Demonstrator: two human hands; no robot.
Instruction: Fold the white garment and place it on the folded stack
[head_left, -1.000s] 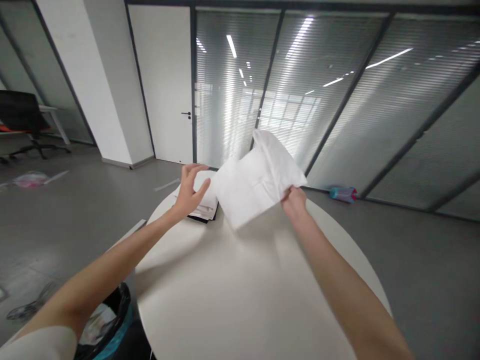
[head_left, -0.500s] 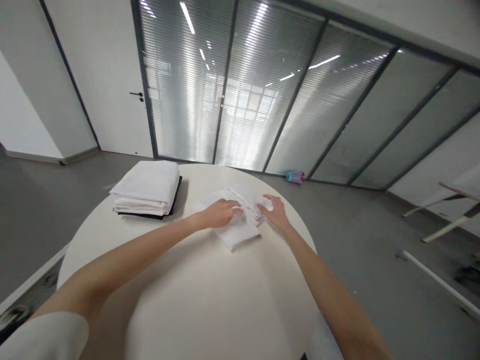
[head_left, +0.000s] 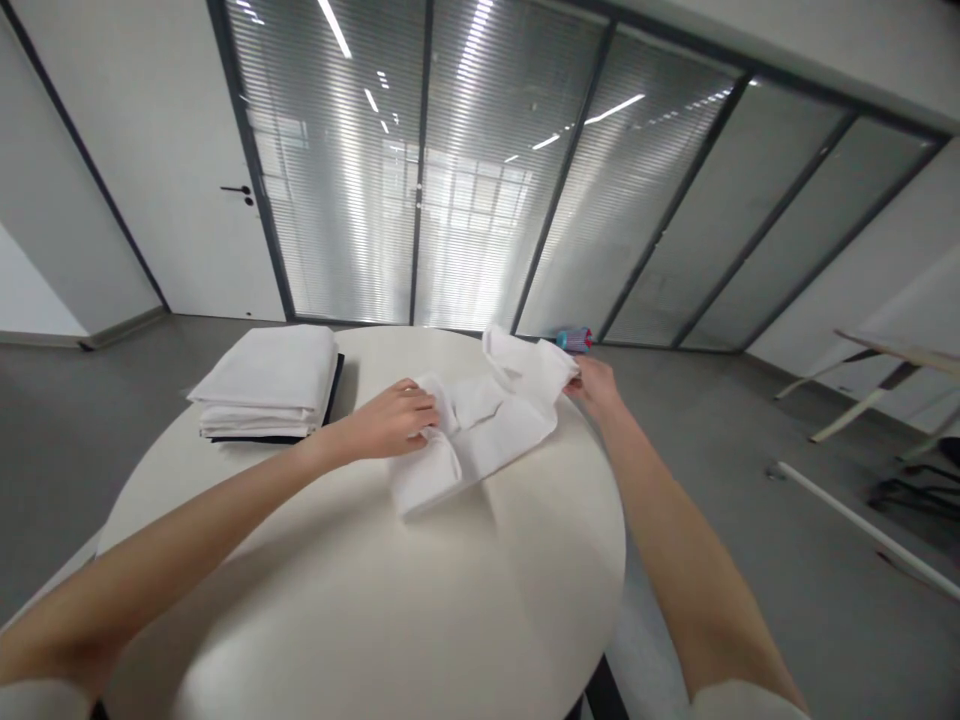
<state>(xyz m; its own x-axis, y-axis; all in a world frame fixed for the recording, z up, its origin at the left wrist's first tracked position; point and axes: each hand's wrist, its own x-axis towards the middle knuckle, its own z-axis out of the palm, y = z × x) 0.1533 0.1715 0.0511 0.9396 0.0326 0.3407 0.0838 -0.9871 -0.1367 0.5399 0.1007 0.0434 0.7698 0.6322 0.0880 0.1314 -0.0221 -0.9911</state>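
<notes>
A crumpled white cloth is stretched between my two hands over the round white table. My left hand grips its left part, fingers closed on the fabric. At the cloth's upper right end, my right hand pinches a bunched edge and holds it raised near the table's rim. The cloth's lower left corner lies on the tabletop. To the left sits a stack of folded white cloths, with a dark layer at its bottom.
Behind the table stands a glass partition with blinds, beside a door with a black handle. A blue and pink object lies on the floor by the partition. Another table is at the right.
My hands have moved apart, and the cloth between them has spread wider, its right end lifted. Both hands have closed on it. The view has shifted slightly to the right.
</notes>
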